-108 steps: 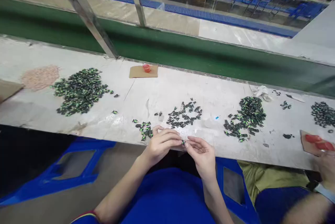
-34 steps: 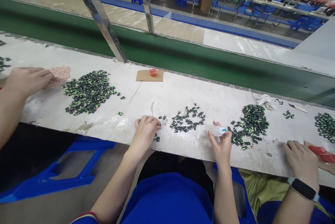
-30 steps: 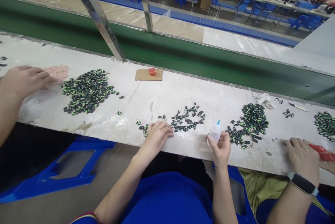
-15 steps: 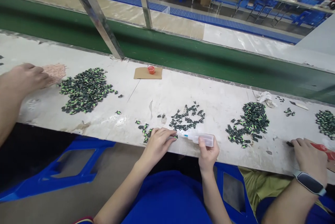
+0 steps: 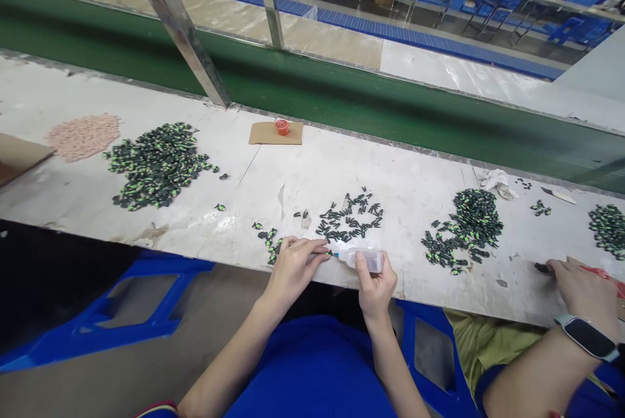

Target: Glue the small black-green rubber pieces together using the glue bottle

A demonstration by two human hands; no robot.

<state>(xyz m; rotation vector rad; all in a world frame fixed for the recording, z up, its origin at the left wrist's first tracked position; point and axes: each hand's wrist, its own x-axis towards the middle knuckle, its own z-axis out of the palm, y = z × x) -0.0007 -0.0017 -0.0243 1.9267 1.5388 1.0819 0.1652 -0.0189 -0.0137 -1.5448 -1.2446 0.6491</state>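
Observation:
At the near edge of the white worktable (image 5: 312,177), my left hand (image 5: 293,265) pinches a small dark green-tipped part (image 5: 328,252). My right hand (image 5: 375,288) grips a small clear squeeze bottle (image 5: 361,258) lying sideways, its blue tip pointing left at that part. Just beyond my hands lies a loose scatter of small dark parts (image 5: 349,221). A few green-marked parts (image 5: 269,242) sit left of my left hand.
A big heap of green-black parts (image 5: 156,164) and a pink pile (image 5: 84,136) lie left; another green-black heap (image 5: 466,229) lies right. A red cup (image 5: 281,126) stands on cardboard by the green conveyor belt (image 5: 342,105). A neighbour's hand with a wristwatch (image 5: 583,294) works at the right.
My right hand picked up the squeeze bottle, laid it sideways and brought its tip to the part in my left hand. The hand at the far left has withdrawn from view.

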